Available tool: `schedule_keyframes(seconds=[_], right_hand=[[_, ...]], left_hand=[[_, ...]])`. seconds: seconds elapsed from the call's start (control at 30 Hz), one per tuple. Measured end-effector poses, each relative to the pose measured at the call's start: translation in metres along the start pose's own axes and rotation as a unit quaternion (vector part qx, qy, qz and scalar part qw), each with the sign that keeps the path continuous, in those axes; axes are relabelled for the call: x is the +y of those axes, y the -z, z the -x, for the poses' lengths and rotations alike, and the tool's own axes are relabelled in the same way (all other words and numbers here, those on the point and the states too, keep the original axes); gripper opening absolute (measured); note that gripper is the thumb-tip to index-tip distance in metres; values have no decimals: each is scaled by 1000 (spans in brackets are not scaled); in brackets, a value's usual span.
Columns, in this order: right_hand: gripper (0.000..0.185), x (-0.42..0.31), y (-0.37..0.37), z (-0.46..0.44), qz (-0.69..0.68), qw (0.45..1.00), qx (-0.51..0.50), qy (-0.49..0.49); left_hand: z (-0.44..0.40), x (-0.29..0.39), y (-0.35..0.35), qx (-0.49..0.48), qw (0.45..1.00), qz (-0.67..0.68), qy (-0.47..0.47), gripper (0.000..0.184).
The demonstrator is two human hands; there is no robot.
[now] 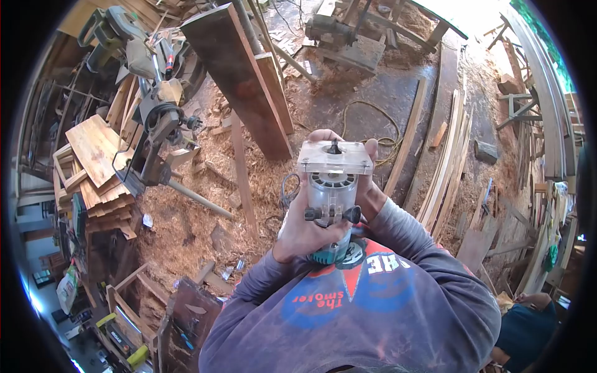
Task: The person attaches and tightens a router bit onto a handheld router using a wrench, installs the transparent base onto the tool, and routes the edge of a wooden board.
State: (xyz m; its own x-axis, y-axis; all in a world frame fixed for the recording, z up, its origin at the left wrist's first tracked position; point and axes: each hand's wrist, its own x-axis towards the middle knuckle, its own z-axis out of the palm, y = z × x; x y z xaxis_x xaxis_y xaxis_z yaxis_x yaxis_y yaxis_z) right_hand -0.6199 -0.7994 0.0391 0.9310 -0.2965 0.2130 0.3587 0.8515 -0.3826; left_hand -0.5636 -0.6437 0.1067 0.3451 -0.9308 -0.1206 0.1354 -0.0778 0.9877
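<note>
A trim router [333,193] is held upside down before my chest. Its clear base plate [311,163] faces up, with a dark router bit [334,147] poking through the opening. My left hand [301,227] wraps the lower motor body, its thumb across the front near the black clamp knobs [352,214]. On the other side, my right hand [372,193] grips behind the body, with a fingertip showing at the plate's right edge. More fingertips show behind the plate's far edge; whose hand they belong to I cannot tell. The router's teal end rests close to my shirt.
Wood shavings cover the floor. A thick dark board [239,81] leans ahead, beside a machine [158,118] at left. Stacked planks [99,161] stand further left. Long strips [444,161] and a yellow cord [373,105] lie right. Another person [528,329] is at lower right.
</note>
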Motion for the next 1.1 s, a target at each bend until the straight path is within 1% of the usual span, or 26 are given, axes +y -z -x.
schedule_keyframes(seconds=[0.07,0.17,0.27,0.37,0.5,0.57,1.0,1.1], right_hand=[[108,5,1,-1,-47,999,-16,11],[109,2,-8,1,-70,997,14,2],[109,4,-6,0,-79,997,-1,2],[109,7,-5,1,-93,996,15,5],[110,7,-5,-1,-80,997,5,0],[111,8,-4,-2,-90,996,16,5],[110,8,0,-13,-83,996,12,5],[110,6,-2,-14,-78,996,34,-1]], left_hand=[[0,1,-1,-2,1000,24,11,65],[1,-4,1,2,999,49,3,71],[2,-8,2,3,999,47,12,76],[4,-9,3,-1,997,63,32,80],[2,-8,4,0,998,58,20,82],[2,-6,6,-6,996,73,45,84],[-9,-5,17,-15,996,76,40,90],[-12,-7,19,-25,996,70,53,91]])
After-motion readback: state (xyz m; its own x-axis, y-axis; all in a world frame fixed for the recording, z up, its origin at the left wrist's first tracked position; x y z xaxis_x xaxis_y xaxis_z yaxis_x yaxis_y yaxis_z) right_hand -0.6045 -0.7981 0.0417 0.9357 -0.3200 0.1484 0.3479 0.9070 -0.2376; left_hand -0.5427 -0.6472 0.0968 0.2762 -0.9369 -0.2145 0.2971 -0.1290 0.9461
